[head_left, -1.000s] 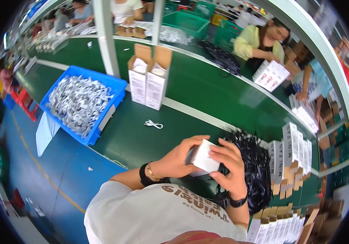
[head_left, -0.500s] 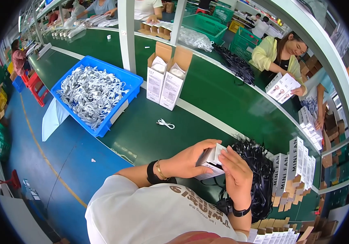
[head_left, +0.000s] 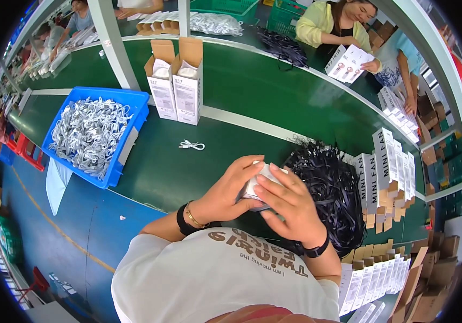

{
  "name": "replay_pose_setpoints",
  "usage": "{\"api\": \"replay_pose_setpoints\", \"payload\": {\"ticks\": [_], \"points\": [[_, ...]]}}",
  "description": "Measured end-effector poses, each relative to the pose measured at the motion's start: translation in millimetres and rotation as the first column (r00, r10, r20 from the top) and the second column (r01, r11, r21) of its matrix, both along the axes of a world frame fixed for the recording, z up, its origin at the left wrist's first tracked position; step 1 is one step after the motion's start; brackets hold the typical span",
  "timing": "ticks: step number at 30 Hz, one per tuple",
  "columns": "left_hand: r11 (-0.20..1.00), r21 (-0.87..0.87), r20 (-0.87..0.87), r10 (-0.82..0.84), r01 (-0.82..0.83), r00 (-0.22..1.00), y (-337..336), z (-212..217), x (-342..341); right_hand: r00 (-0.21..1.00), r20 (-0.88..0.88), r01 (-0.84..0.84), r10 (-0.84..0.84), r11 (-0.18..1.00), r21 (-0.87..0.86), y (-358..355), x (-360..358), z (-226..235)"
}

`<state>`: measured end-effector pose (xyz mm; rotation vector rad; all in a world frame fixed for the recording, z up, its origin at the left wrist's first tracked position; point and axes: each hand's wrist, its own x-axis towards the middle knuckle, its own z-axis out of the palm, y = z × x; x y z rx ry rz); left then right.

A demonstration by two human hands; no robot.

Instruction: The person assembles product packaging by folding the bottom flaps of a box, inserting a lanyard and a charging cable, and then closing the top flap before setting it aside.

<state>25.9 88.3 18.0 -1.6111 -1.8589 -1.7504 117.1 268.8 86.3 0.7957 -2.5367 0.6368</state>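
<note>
A small white carton point(head_left: 265, 173) is held upright between my two hands in front of my chest. My left hand point(head_left: 230, 192) wraps round its left side. My right hand point(head_left: 290, 207) lies over its top and right side, fingers pressed on the end panel; much of the carton is hidden beneath. A coiled white charging cable point(head_left: 192, 145) rests on the green bench beyond my left hand. Just right of my right hand is a heap of black straps point(head_left: 332, 188). Farther back stand two cartons point(head_left: 188, 99) with raised brown flaps and white wrapped contents.
At left, a blue bin point(head_left: 142, 100) holds many grey-white cables point(head_left: 93, 137). Closed cartons point(head_left: 370, 180) are stacked right of the straps, and open-flapped ones point(head_left: 368, 280) stand at lower right. A metal post point(head_left: 113, 46) rises behind the bin. Across the bench a co-worker point(head_left: 317, 24) handles a carton.
My view has shifted, so the bench things sit differently. The carton's loose end flaps now look folded down, and my right fingers have moved across its top.
</note>
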Motion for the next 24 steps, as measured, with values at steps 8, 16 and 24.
{"api": "replay_pose_setpoints", "payload": {"ticks": [8, 16, 24], "points": [[1.0, -0.013, -0.009, -0.017, 0.016, 1.0, -1, -9, 5, 0.968, -0.195, 0.152, -0.16, 0.987, -0.056, -5, 13, -43], [0.969, -0.112, 0.066, -0.215, 0.221, 0.974, -11, 16, -11, 0.922, -0.231, 0.259, -0.312, 0.937, -0.234, -7, 19, -56], [0.81, -0.146, -0.436, 0.462, -0.567, 0.772, -54, 54, -66, 0.867, 0.223, 0.499, -0.446, 0.776, -0.386, -10, 27, -72]]}}
